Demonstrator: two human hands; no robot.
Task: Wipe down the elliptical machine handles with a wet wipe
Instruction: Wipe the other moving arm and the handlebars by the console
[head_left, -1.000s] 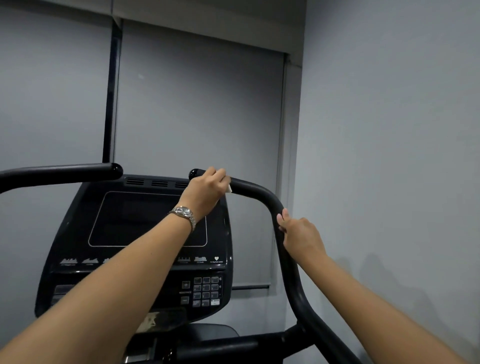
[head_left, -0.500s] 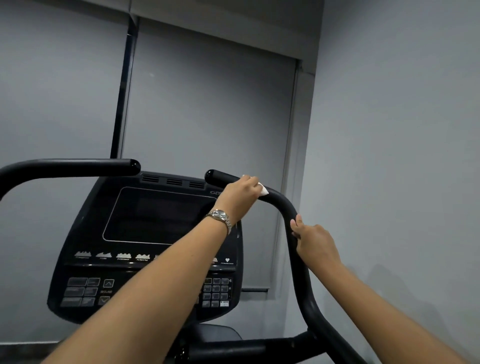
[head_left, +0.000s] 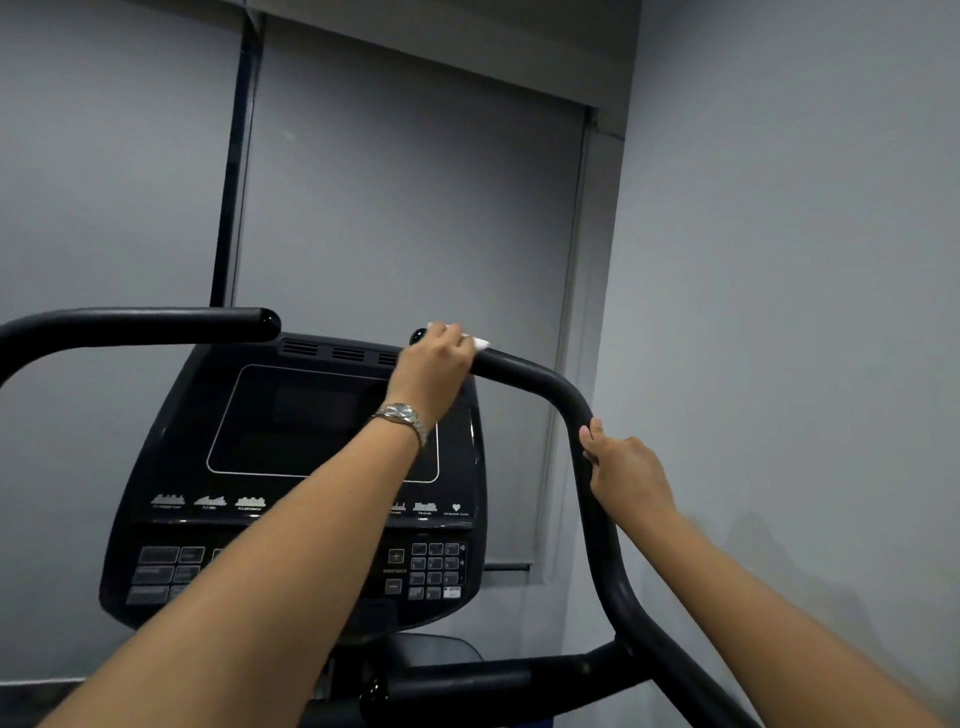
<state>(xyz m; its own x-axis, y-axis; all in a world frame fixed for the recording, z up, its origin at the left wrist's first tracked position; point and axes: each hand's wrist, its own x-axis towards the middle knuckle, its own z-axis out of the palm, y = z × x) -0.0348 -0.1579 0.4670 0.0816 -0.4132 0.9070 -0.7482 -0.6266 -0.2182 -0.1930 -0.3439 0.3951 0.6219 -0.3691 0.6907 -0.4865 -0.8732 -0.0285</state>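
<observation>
Wet wipe (head_left: 479, 342): lying under the left hand on the top bar of the right handle, near its free end; white edges are peeking out on both sides of the fingers.
Left hand (head_left: 434, 370): curling over the right handle (head_left: 537, 373) and gripping the wipe against it; the arm is reaching up across the console (head_left: 311, 467), with a wristwatch (head_left: 402, 415) sitting on the wrist.
Right hand (head_left: 629, 470): gripping the same handle lower down, just past the bend; the thumb is pointing up along the bar.
Left handle (head_left: 135, 325): standing apart, with neither hand touching it.
</observation>
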